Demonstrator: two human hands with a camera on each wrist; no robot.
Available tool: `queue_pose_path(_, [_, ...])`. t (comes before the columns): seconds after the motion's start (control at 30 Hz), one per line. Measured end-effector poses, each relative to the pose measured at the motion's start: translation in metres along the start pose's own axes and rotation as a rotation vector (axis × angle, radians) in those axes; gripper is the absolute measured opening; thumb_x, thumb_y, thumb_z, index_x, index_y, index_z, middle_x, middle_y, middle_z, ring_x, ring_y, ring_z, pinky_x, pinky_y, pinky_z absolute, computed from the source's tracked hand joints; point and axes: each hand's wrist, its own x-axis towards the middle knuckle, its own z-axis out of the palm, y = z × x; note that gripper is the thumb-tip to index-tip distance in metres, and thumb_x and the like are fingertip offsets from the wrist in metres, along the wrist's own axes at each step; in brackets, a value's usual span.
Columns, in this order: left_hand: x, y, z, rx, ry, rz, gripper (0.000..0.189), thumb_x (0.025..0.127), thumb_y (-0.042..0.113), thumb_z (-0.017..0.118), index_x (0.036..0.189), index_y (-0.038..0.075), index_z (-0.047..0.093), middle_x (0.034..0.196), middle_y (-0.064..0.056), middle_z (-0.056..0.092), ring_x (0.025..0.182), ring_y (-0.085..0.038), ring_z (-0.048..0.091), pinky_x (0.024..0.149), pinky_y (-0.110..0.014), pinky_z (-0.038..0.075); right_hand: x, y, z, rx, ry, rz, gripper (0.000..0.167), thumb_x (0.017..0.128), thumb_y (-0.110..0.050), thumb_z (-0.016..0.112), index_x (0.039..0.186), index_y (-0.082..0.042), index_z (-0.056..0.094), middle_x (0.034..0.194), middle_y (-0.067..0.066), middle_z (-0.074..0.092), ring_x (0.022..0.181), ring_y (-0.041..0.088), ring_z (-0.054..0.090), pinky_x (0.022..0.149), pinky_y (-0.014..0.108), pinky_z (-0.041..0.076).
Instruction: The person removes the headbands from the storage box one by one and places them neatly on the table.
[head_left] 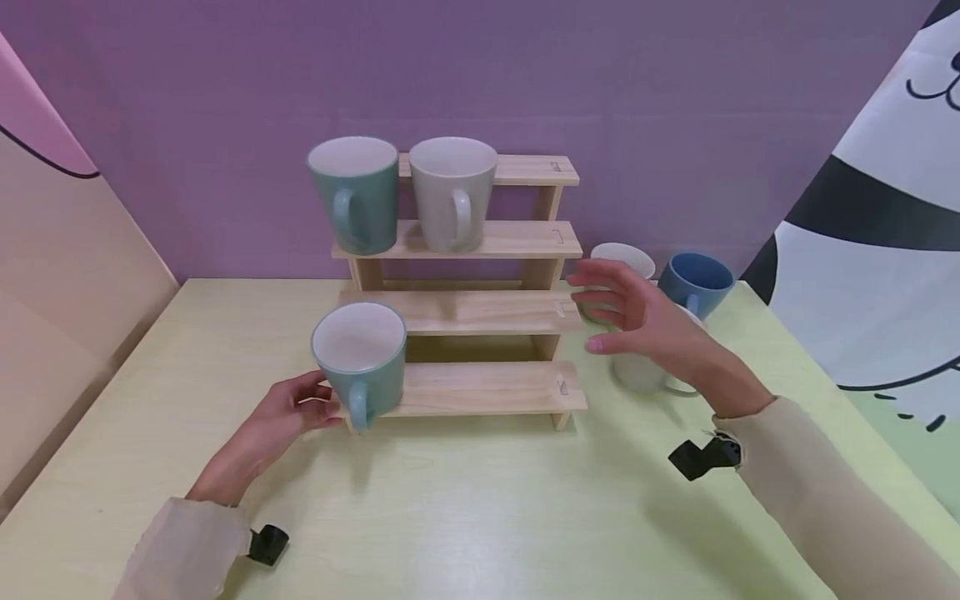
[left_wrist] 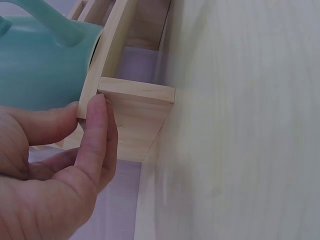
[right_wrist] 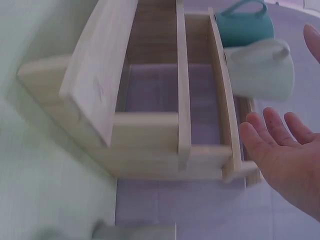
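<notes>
A stepped wooden stand (head_left: pixel 495 390) with several shelves stands on the table. At the left end of its lowest shelf, my left hand (head_left: pixel 288 408) pinches the board, thumb above and fingers below, as the left wrist view shows. Just beside that thumb a teal mug (head_left: pixel 378 379) sits on the same shelf, handle toward me. A second teal mug (head_left: pixel 371 208) and a white mug (head_left: pixel 442 208) stand side by side higher up, on the third shelf. My right hand (head_left: pixel 648 325) hovers off the stand's right side, fingers spread and holding nothing.
Right of the stand are a blue mug (head_left: pixel 697 283) and two white mugs, one at the back (head_left: pixel 622 257) and one in front (head_left: pixel 637 375), partly hidden by my right hand. A purple backdrop (head_left: pixel 480 67) rises behind the table (head_left: pixel 450 517).
</notes>
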Motion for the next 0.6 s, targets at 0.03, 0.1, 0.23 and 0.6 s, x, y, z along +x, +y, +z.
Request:
queue_pose_path(0.03, [0.0, 0.0, 0.0, -0.001, 0.0, 0.001, 0.057, 0.093, 0.0, 0.052, 0.144, -0.008, 0.028, 0.111, -0.02, 0.048, 0.092, -0.016, 0.06, 0.09, -0.032, 0.056, 0.002, 0.0, 0.003, -0.008, -0.003, 0.006, 0.074, 0.083, 0.003, 0.066, 0.145, -0.011, 0.028, 0.14, -0.001, 0.042, 0.126, 0.009, 0.046, 0.103, 0.015, 0.043])
queue_pose_path(0.1, [0.0, 0.0, 0.0, -0.004, -0.001, 0.001, 0.057, 0.093, 0.0, 0.052, 0.144, -0.008, 0.028, 0.11, -0.02, 0.048, 0.092, -0.016, 0.06, 0.09, -0.033, 0.056, 0.007, -0.001, 0.01, -0.025, -0.01, 0.024, 0.076, 0.083, 0.001, 0.068, 0.146, -0.01, 0.027, 0.142, 0.001, 0.041, 0.128, 0.014, 0.045, 0.104, 0.015, 0.041])
queue_pose_path(0.23, [-0.001, 0.0, 0.0, -0.005, 0.004, -0.004, 0.057, 0.093, -0.001, 0.052, 0.144, -0.008, 0.028, 0.11, -0.019, 0.048, 0.092, -0.017, 0.06, 0.09, -0.034, 0.056, 0.018, -0.002, 0.024, -0.01, -0.032, 0.025, 0.08, 0.08, -0.001, 0.072, 0.145, -0.009, 0.028, 0.144, 0.005, 0.039, 0.132, 0.028, 0.04, 0.106, 0.017, 0.04])
queue_pose_path(0.6, [-0.002, 0.002, 0.0, 0.007, 0.007, -0.003, 0.056, 0.093, -0.001, 0.051, 0.144, -0.008, 0.029, 0.111, -0.02, 0.048, 0.092, -0.018, 0.06, 0.09, -0.033, 0.056, 0.041, 0.003, 0.058, 0.077, -0.114, -0.005, 0.086, 0.074, -0.001, 0.078, 0.144, -0.007, 0.029, 0.147, 0.017, 0.033, 0.135, 0.036, 0.034, 0.115, 0.037, 0.034])
